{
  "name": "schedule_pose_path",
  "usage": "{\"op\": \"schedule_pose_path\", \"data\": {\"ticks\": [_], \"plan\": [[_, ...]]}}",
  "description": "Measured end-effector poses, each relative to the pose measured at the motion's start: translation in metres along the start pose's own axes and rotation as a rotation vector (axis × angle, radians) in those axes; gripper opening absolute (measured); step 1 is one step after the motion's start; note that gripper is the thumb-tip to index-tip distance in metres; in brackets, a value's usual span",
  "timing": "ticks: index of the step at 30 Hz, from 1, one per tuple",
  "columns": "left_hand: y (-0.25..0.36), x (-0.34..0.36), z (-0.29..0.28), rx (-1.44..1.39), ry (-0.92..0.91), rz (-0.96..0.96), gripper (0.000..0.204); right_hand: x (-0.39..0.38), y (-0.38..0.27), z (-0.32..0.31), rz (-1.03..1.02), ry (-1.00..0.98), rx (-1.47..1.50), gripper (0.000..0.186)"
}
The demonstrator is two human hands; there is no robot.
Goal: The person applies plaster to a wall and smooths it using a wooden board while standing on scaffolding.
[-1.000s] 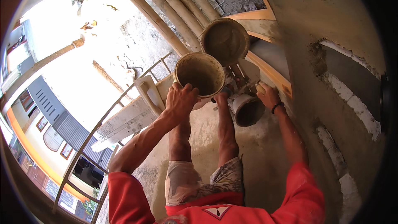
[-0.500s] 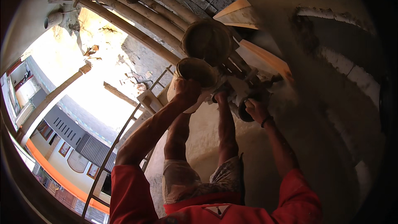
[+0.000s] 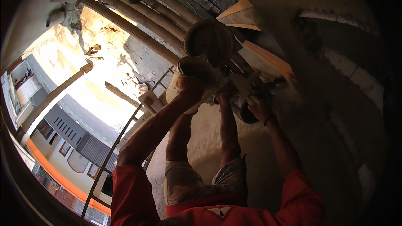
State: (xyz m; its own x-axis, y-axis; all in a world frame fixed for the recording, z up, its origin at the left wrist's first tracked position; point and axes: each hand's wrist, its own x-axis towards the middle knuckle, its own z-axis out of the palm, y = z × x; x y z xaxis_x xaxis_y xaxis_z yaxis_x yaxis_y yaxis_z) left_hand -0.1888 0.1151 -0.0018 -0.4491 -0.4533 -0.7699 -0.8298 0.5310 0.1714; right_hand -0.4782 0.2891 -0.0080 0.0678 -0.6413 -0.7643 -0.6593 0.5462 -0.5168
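Observation:
My left hand (image 3: 190, 90) is closed on the near rim of a pale bucket (image 3: 173, 90), whose dark opening tilts upward. Its contents are too dark to make out. My right hand (image 3: 258, 107) is closed at what looks like a trowel; the pale flat blade (image 3: 241, 84) points toward the bucket, while the handle is hidden in my fingers. Just below that hand sits a dark round object (image 3: 248, 115), its kind unclear. Beyond the bucket stands a second round, mortar-stained container (image 3: 209, 42).
I stand on a high surface beside a curved, rough plastered wall (image 3: 335, 129). Wooden poles (image 3: 138, 25) run across the far side. A thin metal ladder-like frame (image 3: 102, 171) rises at the left, over a drop to sunlit ground. An orange-brown board edge (image 3: 268, 60) lies at the right.
The pale blade has shifted slightly up and left, with my right hand moving a little. My left hand stays on the bucket rim, and the bucket has barely moved.

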Motion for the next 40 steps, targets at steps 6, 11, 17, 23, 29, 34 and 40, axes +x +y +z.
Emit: {"op": "schedule_pose_path", "data": {"ticks": [6, 11, 17, 23, 29, 34, 40], "plan": [[-0.006, -0.03, -0.002, -0.111, 0.085, -0.018, 0.019, 0.044, -0.007, -0.013, -0.245, 0.324, -0.264, 0.046], [-0.025, -0.105, -0.001, -0.313, 0.442, -0.155, 0.017, 0.16, -0.097, -0.052, 0.011, 0.139, -0.409, 0.048], [-0.055, -0.167, 0.049, -0.539, 0.499, -0.487, 0.015, 0.276, -0.106, -0.006, 0.197, -0.077, -0.797, 0.032], [-0.09, -0.252, 0.126, -0.68, 0.713, -0.858, 0.015, 0.25, -0.158, 0.016, 0.041, -0.236, -0.689, 0.033], [-0.126, -0.332, 0.266, -1.022, 0.907, -1.423, 0.027, 0.243, -0.221, -0.017, -0.286, -0.016, -0.931, 0.028], [-0.16, -0.367, 0.396, -1.326, 1.076, -1.78, 0.033, 0.289, -0.138, 0.029, -0.144, -0.06, -1.101, 0.023], [-0.189, -0.386, 0.523, -0.995, 0.676, -2.282, 0.058, 0.259, -0.181, 0.027, -0.153, -0.374, -1.155, 0.039]]}}
